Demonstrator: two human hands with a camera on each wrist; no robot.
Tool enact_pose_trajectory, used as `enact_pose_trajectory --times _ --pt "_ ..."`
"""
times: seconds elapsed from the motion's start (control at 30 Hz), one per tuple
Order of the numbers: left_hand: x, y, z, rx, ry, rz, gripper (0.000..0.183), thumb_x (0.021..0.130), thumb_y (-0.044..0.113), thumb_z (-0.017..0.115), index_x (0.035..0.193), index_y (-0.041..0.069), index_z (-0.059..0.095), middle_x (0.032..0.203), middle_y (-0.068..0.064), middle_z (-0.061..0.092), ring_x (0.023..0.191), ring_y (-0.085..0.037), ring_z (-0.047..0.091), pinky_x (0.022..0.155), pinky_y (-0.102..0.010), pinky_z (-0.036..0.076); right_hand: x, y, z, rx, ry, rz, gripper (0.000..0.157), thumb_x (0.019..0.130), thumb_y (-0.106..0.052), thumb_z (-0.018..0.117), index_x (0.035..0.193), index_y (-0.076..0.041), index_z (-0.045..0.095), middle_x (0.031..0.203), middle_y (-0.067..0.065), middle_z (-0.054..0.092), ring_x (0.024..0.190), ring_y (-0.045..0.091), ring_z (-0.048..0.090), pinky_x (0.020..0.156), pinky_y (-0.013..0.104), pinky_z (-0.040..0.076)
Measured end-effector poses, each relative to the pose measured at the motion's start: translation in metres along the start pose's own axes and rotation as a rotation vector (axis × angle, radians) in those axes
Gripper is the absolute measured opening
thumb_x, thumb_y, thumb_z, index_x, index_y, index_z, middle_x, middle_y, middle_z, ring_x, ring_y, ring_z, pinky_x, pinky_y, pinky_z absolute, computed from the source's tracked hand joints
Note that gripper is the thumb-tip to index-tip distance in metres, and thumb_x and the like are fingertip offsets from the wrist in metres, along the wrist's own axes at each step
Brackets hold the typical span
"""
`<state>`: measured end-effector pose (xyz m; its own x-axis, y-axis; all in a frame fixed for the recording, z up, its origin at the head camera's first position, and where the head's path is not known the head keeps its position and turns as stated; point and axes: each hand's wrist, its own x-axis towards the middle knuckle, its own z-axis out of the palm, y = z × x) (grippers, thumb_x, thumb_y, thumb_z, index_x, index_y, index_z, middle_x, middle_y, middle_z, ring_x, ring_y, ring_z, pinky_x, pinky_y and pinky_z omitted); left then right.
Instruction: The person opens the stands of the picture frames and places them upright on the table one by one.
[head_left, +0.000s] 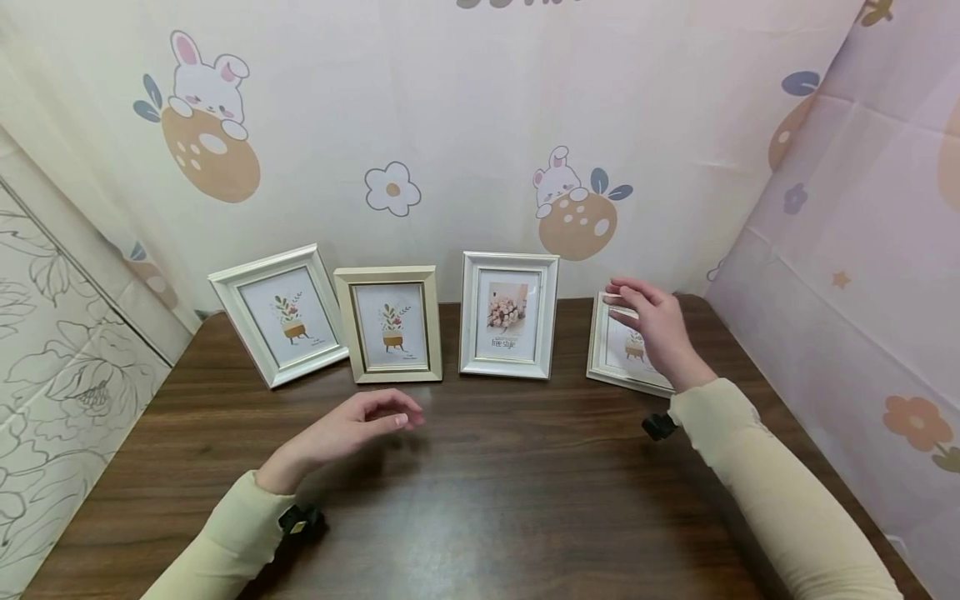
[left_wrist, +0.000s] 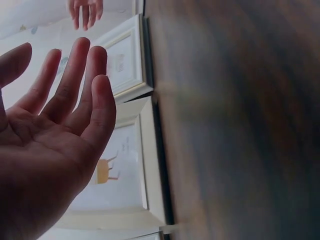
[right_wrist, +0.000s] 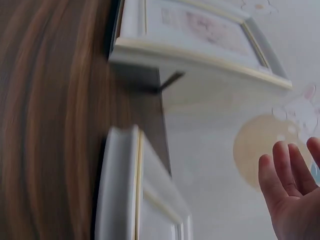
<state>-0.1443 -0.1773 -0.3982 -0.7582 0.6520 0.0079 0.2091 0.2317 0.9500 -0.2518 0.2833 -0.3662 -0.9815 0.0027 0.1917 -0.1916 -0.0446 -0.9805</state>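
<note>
Four picture frames stand in a row on the dark wooden table. My left hand (head_left: pixel 345 429) hovers in front of the beige frame (head_left: pixel 393 325), fingers loosely bent and holding nothing; its bare palm shows in the left wrist view. To that frame's left, a white frame with a plant print (head_left: pixel 288 317) leans at a tilt. A white frame with a flower photo (head_left: pixel 508 317) stands upright in the middle. My right hand (head_left: pixel 656 329) is over the pale frame at the right (head_left: pixel 618 354), hiding part of it, with relaxed fingers apart from its edge in the right wrist view.
A pale curtain (head_left: pixel 465 100) printed with rabbits and fruit hangs behind the table (head_left: pixel 480 500). Another patterned curtain (head_left: pixel 862 333) closes off the right side, and a flower-drawn panel (head_left: pixel 75 383) the left. The flower-photo frame's back leg (right_wrist: pixel 172 81) shows in the right wrist view.
</note>
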Motion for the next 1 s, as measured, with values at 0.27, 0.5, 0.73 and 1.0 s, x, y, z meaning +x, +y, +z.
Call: enact_pose_trajectory --times 0.27,0.5,0.73,1.0 --pt "0.000 -0.006 0.012 0.024 -0.127 0.009 0.028 0.104 0.014 0.053 0.122 -0.006 0.059 0.111 -0.020 0.068 0.099 -0.041 0.065 0.090 -0.046 0.052 0.012 0.020 -0.049 -0.274 0.113 0.115 0.029 0.104 -0.029 0.055 0.124 -0.010 0.064 0.096 -0.010 0.070 0.094 0.012 0.066 0.083 0.024 0.056" --pt "0.001 -0.006 0.017 0.068 -0.172 -0.024 0.027 0.104 0.019 0.054 0.122 0.000 0.061 0.112 -0.014 0.070 0.101 -0.035 0.066 0.091 -0.045 0.052 0.031 0.036 -0.086 -0.463 0.155 0.179 0.044 0.105 -0.035 0.050 0.134 -0.004 0.056 0.098 -0.008 0.068 0.096 0.015 0.063 0.080 0.021 0.055" --pt "0.004 -0.005 0.016 0.071 -0.163 0.008 0.026 0.104 0.016 0.054 0.121 -0.002 0.062 0.110 -0.014 0.070 0.100 -0.033 0.066 0.090 -0.045 0.053 0.053 0.045 -0.108 -0.603 0.173 0.220 0.054 0.104 -0.039 0.050 0.136 0.004 0.053 0.112 0.013 0.065 0.091 0.012 0.063 0.080 0.025 0.056" --pt "0.011 -0.002 0.011 0.025 -0.046 0.073 0.024 0.104 0.012 0.053 0.120 -0.005 0.060 0.104 -0.022 0.069 0.095 -0.040 0.066 0.087 -0.050 0.053 0.074 0.047 -0.131 -0.952 0.028 0.251 0.052 0.103 -0.037 0.049 0.133 0.006 0.054 0.130 0.032 0.053 0.112 0.045 0.055 0.086 0.053 0.048"
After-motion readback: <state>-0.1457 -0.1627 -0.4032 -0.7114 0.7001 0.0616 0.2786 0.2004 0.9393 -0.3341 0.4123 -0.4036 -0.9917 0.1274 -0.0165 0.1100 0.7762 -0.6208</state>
